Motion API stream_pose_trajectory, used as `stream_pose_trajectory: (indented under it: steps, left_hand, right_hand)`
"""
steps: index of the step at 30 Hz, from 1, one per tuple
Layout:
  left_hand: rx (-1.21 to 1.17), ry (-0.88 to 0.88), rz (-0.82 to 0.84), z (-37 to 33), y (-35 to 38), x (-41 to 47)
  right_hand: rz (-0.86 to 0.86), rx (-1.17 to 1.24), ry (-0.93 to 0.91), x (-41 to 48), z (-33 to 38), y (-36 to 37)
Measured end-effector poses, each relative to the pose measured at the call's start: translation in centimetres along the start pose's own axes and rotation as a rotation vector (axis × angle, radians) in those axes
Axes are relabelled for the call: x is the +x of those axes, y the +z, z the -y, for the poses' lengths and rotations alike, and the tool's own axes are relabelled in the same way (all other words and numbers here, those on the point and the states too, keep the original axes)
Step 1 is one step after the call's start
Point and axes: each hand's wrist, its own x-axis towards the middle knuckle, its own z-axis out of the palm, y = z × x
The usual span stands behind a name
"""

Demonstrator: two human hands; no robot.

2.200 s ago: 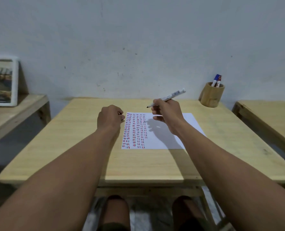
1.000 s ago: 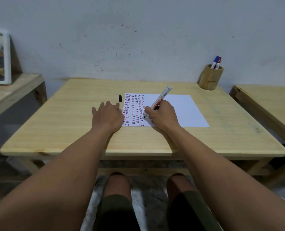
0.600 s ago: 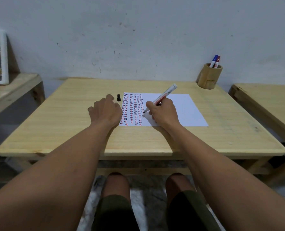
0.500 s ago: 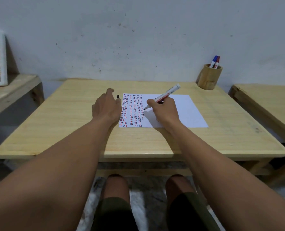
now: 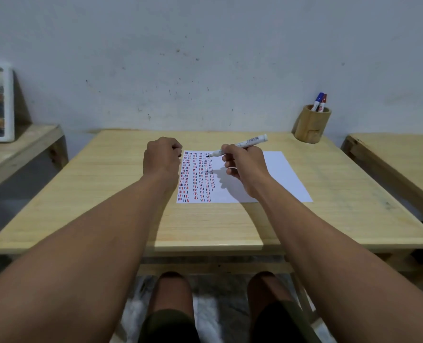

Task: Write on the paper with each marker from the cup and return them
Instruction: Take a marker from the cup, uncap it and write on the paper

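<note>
Lifted clear of the sheet since the earlier frame, the black-tipped marker point(image 5: 238, 145) is now hanging nearly level above the far left part of the paper point(image 5: 277, 179), while the cap that was lying at the paper's far left corner is gone from view behind the left hand point(image 5: 161, 158). The right hand point(image 5: 245, 164) is pinching the barrel at mid-length, fingers wrapped around it; the left hand is curling into a fist beside the paper's left edge, possibly enclosing the cap, though this cannot be seen. Judged light, rigid and smooth, the marker is best taken at the barrel, and the thin paper is likely to slide unless pinned; the cup point(image 5: 311, 125), at the table's point(image 5: 121, 199) far right corner, is holding the blue and red markers point(image 5: 319, 101).
</note>
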Motion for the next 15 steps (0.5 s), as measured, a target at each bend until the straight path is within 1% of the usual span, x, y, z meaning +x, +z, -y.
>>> stream_pose_trajectory:
  steps: [2, 4, 7, 11, 15]
  left_hand:
    - [-0.143, -0.035, -0.013, -1.4, -0.1, -0.2]
    - [-0.283, -0.050, 0.011, -2.6, -0.2, -0.3]
    - [-0.461, -0.118, 0.068, -4.2, -0.3, -0.5]
    - [-0.618, -0.173, 0.151, -6.3, -0.2, -1.2]
    - [-0.709, -0.187, 0.218, -8.2, -0.2, -1.8]
  right_hand:
    - [-0.021, 0.073, 0.023, 0.0, 0.4, 0.0]
    - [-0.034, 0.186, 0.037, -0.2, 1.3, 0.1]
    - [-0.055, 0.322, 0.035, -0.4, 2.6, 0.1]
    - [-0.067, 0.372, 0.025, -0.8, 3.7, -0.2]
    - [-0.083, 0.385, 0.024, -1.0, 4.3, -1.0]
